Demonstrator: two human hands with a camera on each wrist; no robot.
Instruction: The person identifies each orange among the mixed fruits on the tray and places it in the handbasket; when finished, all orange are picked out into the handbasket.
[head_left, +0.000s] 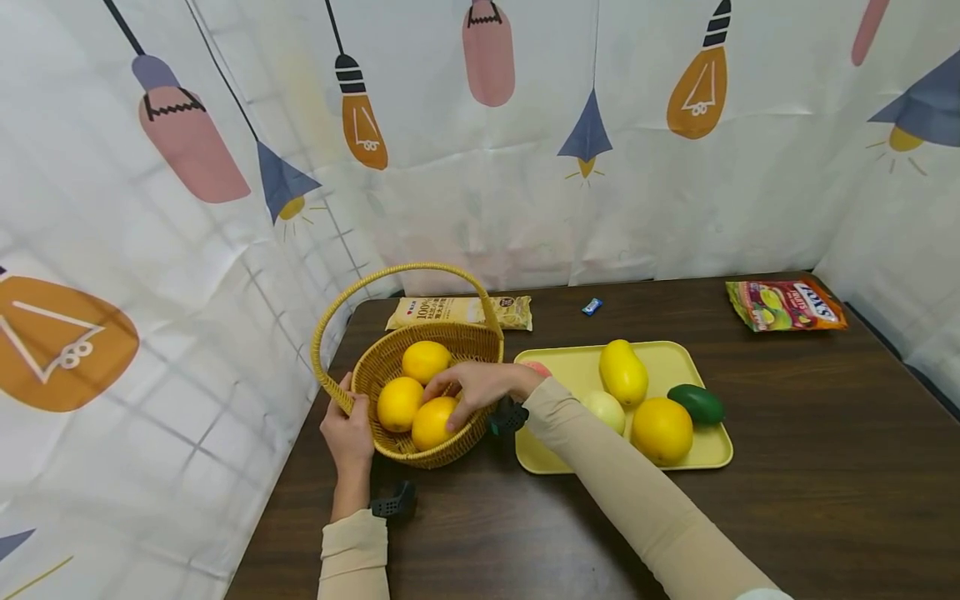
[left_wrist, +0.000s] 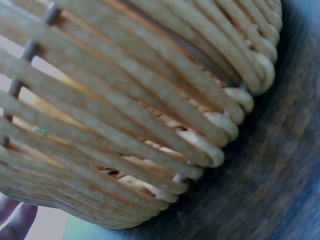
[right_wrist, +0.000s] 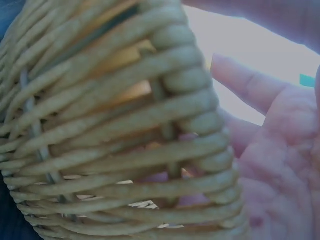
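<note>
A woven yellow wicker basket [head_left: 487, 333] with a tall arched handle tilts toward me at the left of the table. Inside lie three plump yellow citrus fruits: a rear one [head_left: 425, 361], a left one [head_left: 399, 403] and a front one [head_left: 434, 423]. My left hand [head_left: 348, 425] grips the basket's left side at the handle's base. Reaching over the right rim, my right hand [head_left: 476, 387] holds the front fruit between thumb and fingers. Wicker weave [left_wrist: 125, 100] fills most of the left wrist view. In the right wrist view, the right hand [right_wrist: 280, 145] shows beyond the basket rim [right_wrist: 195, 100].
Right of the basket, a yellow tray [head_left: 708, 450] holds an orange [head_left: 662, 431], a yellow pear-shaped fruit [head_left: 623, 373], a pale green fruit [head_left: 604, 410] and a dark green one [head_left: 697, 403]. Behind lie a beige packet [head_left: 450, 311], a small blue packet [head_left: 592, 307] and a candy bag [head_left: 786, 305].
</note>
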